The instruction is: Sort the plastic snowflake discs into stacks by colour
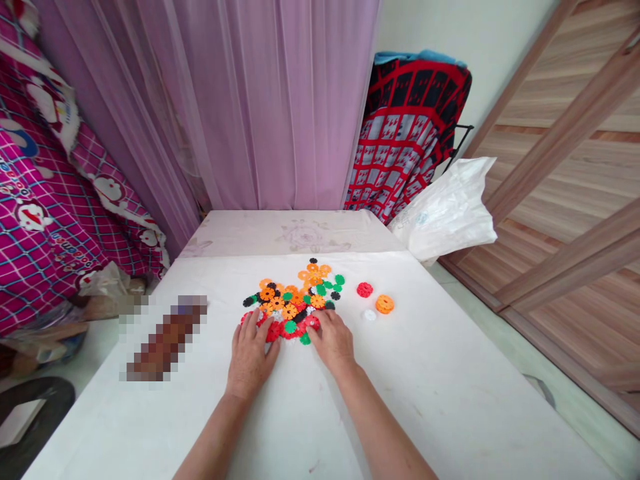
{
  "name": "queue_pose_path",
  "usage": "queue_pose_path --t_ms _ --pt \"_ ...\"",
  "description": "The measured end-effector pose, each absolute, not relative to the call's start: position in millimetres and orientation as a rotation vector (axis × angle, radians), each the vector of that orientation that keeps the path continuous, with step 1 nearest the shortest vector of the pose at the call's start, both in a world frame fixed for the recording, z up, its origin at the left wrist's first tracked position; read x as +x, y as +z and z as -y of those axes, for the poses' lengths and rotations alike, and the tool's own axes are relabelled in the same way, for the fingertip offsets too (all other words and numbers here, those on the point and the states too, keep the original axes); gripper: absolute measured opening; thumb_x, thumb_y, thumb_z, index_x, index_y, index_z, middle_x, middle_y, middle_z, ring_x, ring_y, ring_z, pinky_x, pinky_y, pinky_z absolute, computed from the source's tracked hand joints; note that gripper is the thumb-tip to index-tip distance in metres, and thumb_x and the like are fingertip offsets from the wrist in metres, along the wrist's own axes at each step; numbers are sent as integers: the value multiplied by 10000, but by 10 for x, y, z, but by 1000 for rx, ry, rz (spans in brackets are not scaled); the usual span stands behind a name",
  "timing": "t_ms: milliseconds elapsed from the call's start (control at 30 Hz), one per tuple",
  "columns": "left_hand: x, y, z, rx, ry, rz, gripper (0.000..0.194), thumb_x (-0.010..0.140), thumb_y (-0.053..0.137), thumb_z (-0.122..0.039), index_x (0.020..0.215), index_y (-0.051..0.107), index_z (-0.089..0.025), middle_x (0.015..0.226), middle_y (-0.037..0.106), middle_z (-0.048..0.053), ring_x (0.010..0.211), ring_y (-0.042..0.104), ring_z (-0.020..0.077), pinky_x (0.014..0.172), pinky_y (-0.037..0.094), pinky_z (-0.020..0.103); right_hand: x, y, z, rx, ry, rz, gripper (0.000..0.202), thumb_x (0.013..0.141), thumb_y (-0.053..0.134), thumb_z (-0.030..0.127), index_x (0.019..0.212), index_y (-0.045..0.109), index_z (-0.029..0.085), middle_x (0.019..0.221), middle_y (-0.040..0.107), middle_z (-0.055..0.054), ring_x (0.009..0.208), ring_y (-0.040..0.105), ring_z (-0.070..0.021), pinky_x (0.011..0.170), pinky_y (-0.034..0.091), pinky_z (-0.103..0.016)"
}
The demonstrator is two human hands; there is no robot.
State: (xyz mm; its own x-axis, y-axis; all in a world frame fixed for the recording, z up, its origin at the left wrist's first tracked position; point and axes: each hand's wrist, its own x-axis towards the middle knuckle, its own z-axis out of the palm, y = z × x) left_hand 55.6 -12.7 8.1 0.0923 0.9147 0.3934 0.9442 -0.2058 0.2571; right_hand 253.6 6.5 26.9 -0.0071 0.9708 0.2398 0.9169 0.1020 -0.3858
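A loose heap of plastic snowflake discs (289, 311) in orange, red, green, black and white lies on the white table. My left hand (250, 357) rests at the heap's near left edge, its fingers apart and touching the red discs (273, 331). At the near right edge, my right hand (336, 341) has its thumb and fingers apart, by a red disc (313, 322). A green disc (291, 327) lies between the two hands. Right of the heap sit a red stack (365, 290), an orange stack (385, 305) and a white disc stack (369, 315).
A blurred-out brown item (167, 340) lies on the left of the white tabletop (450, 387). A white plastic bag (450, 210) hangs at the far right corner. Behind the table is a purple curtain (280, 100); wooden wardrobe doors (565, 200) stand on the right.
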Motion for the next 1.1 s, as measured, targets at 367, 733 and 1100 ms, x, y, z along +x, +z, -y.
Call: queue_pose_path --t_ms 367,733,1100 --pt "543 52 114 -2275 -746 1941 422 887 478 -375 1246 588 -183 1447 453 177 1353 396 315 1095 319 536 2512 354 -79 -1863 181 2023 310 780 627 305 1087 643 263 1068 643 -54 942 604 -193 748 474 -275" --pt "534 45 112 -2265 -749 1936 410 879 480 -366 1245 589 -214 1465 437 146 1356 392 301 1093 325 524 3637 618 -623 -1946 190 1589 455 733 624 312 1174 550 226 968 693 -16 889 613 -183 745 439 -293" --pt "521 34 103 -2279 -727 1931 418 887 466 -373 1243 589 -193 1459 437 171 1342 411 304 1095 320 531 4096 576 -963 -2065 196 1802 457 699 654 263 1150 586 238 1002 708 -14 893 614 -189 727 415 -284"
